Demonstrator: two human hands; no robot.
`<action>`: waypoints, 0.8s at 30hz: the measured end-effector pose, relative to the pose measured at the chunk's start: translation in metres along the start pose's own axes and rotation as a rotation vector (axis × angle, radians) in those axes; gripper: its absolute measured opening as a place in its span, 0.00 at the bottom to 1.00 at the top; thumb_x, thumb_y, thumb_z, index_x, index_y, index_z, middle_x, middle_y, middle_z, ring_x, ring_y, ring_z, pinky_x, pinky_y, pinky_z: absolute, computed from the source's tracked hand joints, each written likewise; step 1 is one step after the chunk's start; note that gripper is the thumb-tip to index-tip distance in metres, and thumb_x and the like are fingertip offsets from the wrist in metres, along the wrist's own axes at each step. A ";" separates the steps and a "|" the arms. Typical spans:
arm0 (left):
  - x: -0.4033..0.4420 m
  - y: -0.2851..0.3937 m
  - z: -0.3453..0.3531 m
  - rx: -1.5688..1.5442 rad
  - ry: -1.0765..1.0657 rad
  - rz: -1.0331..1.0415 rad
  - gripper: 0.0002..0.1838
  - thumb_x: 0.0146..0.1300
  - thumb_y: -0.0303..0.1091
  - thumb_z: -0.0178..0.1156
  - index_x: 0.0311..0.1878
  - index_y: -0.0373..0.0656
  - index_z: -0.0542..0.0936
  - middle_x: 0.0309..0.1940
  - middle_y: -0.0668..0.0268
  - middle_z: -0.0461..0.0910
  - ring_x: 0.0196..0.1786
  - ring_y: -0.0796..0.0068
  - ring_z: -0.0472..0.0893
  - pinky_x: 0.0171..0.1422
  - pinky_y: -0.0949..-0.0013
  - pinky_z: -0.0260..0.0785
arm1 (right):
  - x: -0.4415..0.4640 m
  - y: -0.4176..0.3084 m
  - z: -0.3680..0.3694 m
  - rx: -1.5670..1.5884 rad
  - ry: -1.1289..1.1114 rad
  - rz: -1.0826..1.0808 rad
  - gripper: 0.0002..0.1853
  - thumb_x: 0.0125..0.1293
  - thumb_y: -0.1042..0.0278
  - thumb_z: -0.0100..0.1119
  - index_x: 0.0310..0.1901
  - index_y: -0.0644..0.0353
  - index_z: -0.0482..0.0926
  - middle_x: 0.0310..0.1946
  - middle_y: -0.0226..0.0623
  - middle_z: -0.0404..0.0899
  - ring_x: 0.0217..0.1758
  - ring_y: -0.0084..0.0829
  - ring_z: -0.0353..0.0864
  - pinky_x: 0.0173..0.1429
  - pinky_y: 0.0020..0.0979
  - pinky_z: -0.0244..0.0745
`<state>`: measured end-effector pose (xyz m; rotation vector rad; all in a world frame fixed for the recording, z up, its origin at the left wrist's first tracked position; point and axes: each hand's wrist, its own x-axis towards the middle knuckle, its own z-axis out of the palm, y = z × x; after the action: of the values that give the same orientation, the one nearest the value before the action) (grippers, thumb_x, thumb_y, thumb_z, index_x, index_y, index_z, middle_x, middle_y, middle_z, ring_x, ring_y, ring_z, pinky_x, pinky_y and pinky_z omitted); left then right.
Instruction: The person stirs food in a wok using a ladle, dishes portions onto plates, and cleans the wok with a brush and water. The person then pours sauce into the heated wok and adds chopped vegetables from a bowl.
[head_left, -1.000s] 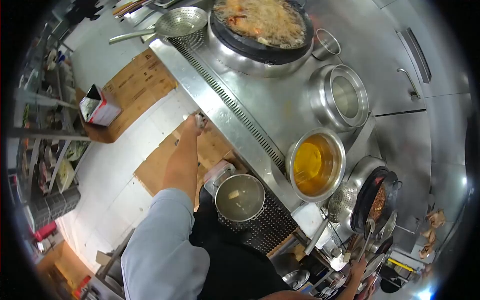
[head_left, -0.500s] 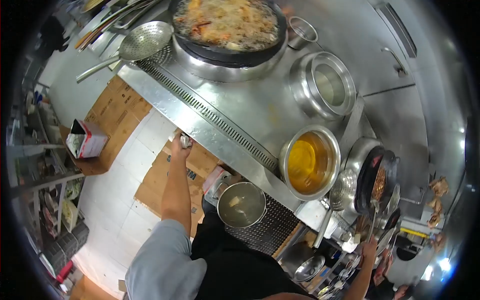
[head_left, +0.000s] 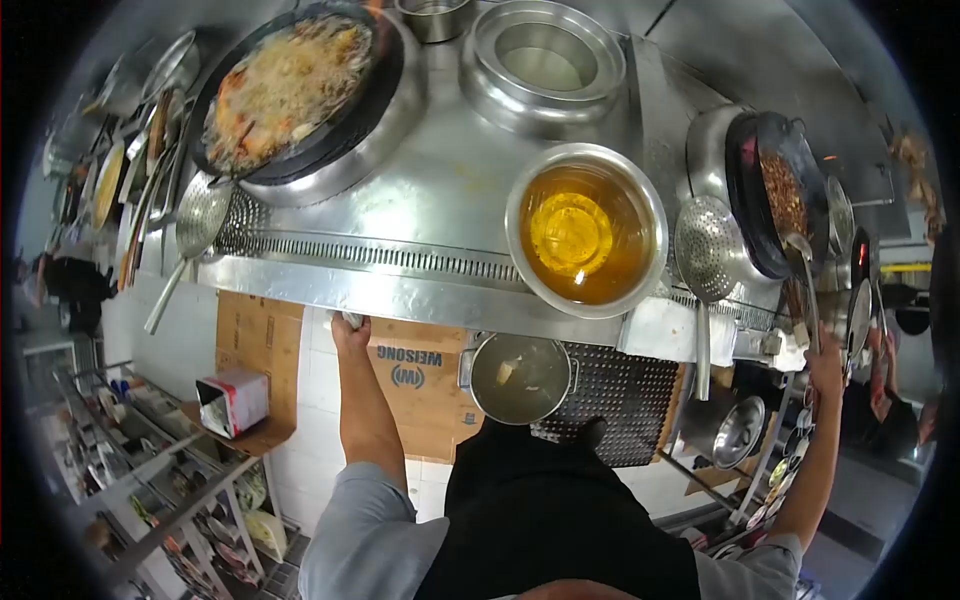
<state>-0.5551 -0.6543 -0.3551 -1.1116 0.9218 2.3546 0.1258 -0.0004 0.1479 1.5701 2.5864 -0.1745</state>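
My left hand [head_left: 350,333] is closed round a small whitish cloth [head_left: 353,319] at the front edge of the steel counter [head_left: 400,292]. Over on the right, my right hand [head_left: 826,362] grips the handle of a metal ladle [head_left: 806,262], whose head rests in a tilted black wok [head_left: 745,190] of small reddish-brown bits. Beside that wok lies a perforated skimmer [head_left: 710,250]. Between my arms a steel bowl of amber oil [head_left: 571,236] sits on the counter. At the upper left, a large wok [head_left: 290,95] holds bubbling food.
A second skimmer [head_left: 203,212] lies at the left, near several utensils. Behind the oil bowl stands a round steel pot [head_left: 545,65]. Below the counter are a pot of cloudy liquid [head_left: 519,378], flattened cardboard [head_left: 410,395] and a perforated black mat [head_left: 620,400]. Another person [head_left: 895,400] is at far right.
The view has swung round, so the counter now lies nearly level across it. My left hand stays by the counter's edge with the cloth, and my right arm shows more fully, hand on the ladle.
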 end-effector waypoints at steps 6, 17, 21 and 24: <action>-0.033 -0.015 0.007 0.262 -0.058 0.230 0.21 0.79 0.43 0.52 0.69 0.49 0.74 0.63 0.63 0.80 0.62 0.61 0.81 0.66 0.51 0.74 | -0.001 0.006 -0.008 -0.005 -0.059 0.019 0.44 0.55 0.73 0.61 0.77 0.67 0.62 0.67 0.62 0.74 0.72 0.50 0.74 0.76 0.37 0.63; -0.026 -0.008 0.003 0.261 -0.127 0.228 0.20 0.78 0.41 0.53 0.68 0.46 0.75 0.63 0.62 0.81 0.61 0.59 0.81 0.66 0.52 0.74 | -0.010 -0.009 -0.016 0.201 -0.091 0.083 0.44 0.56 0.77 0.58 0.78 0.67 0.61 0.70 0.58 0.74 0.73 0.47 0.74 0.77 0.35 0.60; -0.031 -0.013 0.007 0.234 -0.070 0.253 0.20 0.78 0.42 0.51 0.67 0.45 0.76 0.63 0.62 0.80 0.63 0.61 0.80 0.66 0.53 0.73 | -0.007 0.005 -0.013 0.084 -0.088 0.010 0.43 0.57 0.75 0.57 0.78 0.68 0.61 0.71 0.60 0.71 0.76 0.46 0.71 0.77 0.35 0.60; -0.028 -0.015 0.007 0.226 -0.074 0.257 0.20 0.78 0.42 0.52 0.67 0.46 0.75 0.62 0.63 0.81 0.62 0.62 0.81 0.67 0.52 0.73 | -0.008 0.011 -0.011 0.040 -0.079 0.029 0.43 0.58 0.74 0.58 0.78 0.68 0.60 0.72 0.60 0.70 0.77 0.47 0.69 0.79 0.36 0.58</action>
<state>-0.5332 -0.6403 -0.3359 -0.8551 1.3346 2.3932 0.1393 -0.0010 0.1598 1.5789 2.5142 -0.2815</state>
